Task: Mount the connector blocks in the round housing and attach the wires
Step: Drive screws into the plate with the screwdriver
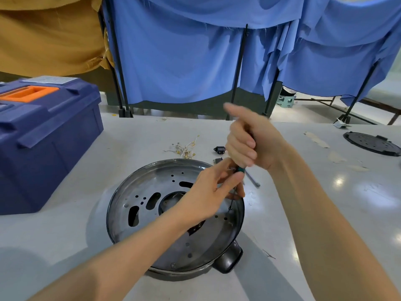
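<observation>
Early stage: right hand [247, 142] grips screwdriver [239, 170], left hand [208, 192] pinches its shaft at round housing [134, 190]; wires [186, 148], connector block [219, 149] lie unmounted on table [65, 246].

1. Your left hand [204, 190] is bare: no glove, no ring on the fingers that show.
2. Your right hand [249, 144] is bare too, with short, unpainted nails on the fingers in view.
3. Both forearms are uncovered all the way to the frame edge, entering at about 7 and 5 o'clock; no sleeve or cuff shows.
4. No watch, band or marking shows on either wrist.
</observation>
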Demonstrator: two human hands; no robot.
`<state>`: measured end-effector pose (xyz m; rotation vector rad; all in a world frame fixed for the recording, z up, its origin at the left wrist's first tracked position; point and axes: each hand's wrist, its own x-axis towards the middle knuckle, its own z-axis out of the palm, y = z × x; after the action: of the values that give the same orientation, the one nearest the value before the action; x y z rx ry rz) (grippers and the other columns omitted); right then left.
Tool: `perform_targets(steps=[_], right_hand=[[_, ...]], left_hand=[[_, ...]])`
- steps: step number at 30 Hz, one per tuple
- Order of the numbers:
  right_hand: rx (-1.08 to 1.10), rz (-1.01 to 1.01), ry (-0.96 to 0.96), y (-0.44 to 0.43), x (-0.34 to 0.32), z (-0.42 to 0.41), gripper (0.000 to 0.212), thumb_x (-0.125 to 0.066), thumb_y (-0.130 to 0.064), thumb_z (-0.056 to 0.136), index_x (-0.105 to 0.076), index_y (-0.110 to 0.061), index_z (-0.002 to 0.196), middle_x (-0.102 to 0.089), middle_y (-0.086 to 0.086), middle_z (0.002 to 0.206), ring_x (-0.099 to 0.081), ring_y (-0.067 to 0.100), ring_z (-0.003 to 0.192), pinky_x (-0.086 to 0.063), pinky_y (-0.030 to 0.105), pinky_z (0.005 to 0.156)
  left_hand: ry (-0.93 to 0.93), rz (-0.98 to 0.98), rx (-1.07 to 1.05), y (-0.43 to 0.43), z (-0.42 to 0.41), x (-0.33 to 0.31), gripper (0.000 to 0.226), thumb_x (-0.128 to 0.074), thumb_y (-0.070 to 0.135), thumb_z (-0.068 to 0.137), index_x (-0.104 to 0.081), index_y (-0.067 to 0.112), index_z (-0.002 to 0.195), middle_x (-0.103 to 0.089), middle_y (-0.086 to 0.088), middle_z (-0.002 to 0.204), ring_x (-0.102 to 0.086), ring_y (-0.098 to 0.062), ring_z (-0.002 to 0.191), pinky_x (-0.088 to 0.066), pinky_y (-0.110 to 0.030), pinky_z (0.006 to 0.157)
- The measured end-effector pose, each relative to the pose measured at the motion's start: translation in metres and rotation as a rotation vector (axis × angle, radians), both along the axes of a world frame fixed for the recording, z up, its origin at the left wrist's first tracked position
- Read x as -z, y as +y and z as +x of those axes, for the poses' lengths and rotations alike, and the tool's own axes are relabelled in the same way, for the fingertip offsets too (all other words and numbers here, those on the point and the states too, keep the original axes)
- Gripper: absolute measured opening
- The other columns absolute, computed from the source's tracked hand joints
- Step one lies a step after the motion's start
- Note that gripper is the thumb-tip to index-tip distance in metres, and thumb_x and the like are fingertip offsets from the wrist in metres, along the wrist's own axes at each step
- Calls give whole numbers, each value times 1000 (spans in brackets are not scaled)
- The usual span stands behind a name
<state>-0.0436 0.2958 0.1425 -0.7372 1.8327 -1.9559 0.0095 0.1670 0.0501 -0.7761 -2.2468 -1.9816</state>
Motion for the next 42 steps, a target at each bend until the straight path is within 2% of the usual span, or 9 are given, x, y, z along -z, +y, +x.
perform_targets(steps=[4,11,13,18,21,30,32,35,42], right_hand=[[225,-101,42,-20,14,2,68,-41,-23,104,-32,-10,38,-22,2,31,-18,13,24,-18,12,35],[1013,-107,433,-43,36,22,75,-28,-29,106,-44,-9,35,-40,1,32,-40,16,29,-34,22,36],[839,-165,358,-37,37,21,72,-34,-30,104,-45,-15,34,-39,-1,32,-37,16,28,-31,21,36],[-105,-134,-60,-2,9,-2,70,-44,-41,98,-41,-8,37,-34,8,33,-34,21,26,-29,21,34],[-170,-159,-41,-6,14,-3,67,-44,-29,100,-37,-11,36,-27,0,29,-21,13,21,-14,14,32],[567,-287,167,-27,23,18,67,-31,-13,102,-35,-16,34,-26,1,31,-18,14,25,-19,13,38],[810,-239,294,-37,29,20,73,-29,-19,105,-37,-19,32,-32,0,31,-27,15,26,-24,16,38],[1030,-187,418,-48,39,25,74,-27,-26,106,-43,-17,34,-40,0,33,-38,15,30,-32,21,38],[-5,-81,-72,-5,8,2,68,-41,-36,98,-39,-9,36,-32,6,32,-29,19,26,-25,20,34]], left_hand=[[-15,12,7,-3,0,0,24,-43,17,102,-53,12,123,-65,-21,89,-66,-26,88,-58,-35,82],[-3,50,10,2,2,-1,20,-45,6,101,-56,7,118,-64,-26,99,-63,-36,90,-58,-41,80],[-25,78,20,-1,2,-1,21,-42,3,101,-57,5,115,-62,-30,96,-61,-39,88,-59,-38,81],[-128,80,73,2,-3,0,23,-39,1,102,-61,10,104,-58,-11,78,-59,-16,74,-58,-33,81],[-138,81,74,1,-3,0,23,-39,3,102,-60,11,106,-62,-12,83,-62,-15,76,-57,-28,79],[-158,146,50,2,1,-3,27,-40,5,102,-54,9,125,-63,-31,94,-65,-30,88,-53,-50,90],[-158,162,74,2,2,-4,25,-41,5,102,-56,7,122,-61,-33,102,-62,-35,89,-54,-49,89],[-144,130,78,1,4,-6,23,-40,0,101,-60,9,108,-69,-9,81,-64,-16,77,-59,-31,73],[-217,77,79,0,-3,-9,21,-36,8,104,-57,5,103,-57,-12,74,-56,-22,75,-58,-39,83]])
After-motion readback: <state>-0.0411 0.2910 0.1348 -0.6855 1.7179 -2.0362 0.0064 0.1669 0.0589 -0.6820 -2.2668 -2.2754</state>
